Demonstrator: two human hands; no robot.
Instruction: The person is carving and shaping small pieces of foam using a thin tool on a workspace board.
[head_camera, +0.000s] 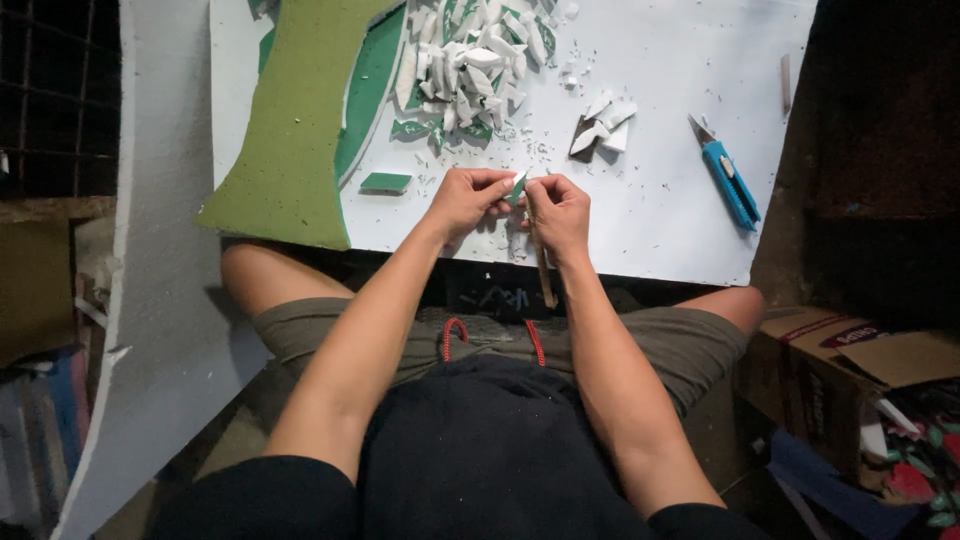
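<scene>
My left hand (468, 201) and my right hand (560, 212) meet over the near edge of a white board (660, 220). Between their fingertips sits a small green-and-white foam piece (518, 187), pinched by the left hand. My right hand also grips a thin brown stick-like tool (541, 265) that points down toward my lap. A heap of white and green foam shavings (470, 65) lies further up the board.
A large green foam shape (295, 120) covers the board's left side, with a small green offcut (385, 182) beside it. A blue snipper (728, 175) lies at the right. A few white cut pieces (600, 130) sit mid-board. A cardboard box (840, 370) stands at lower right, a white sheet (160, 300) at left.
</scene>
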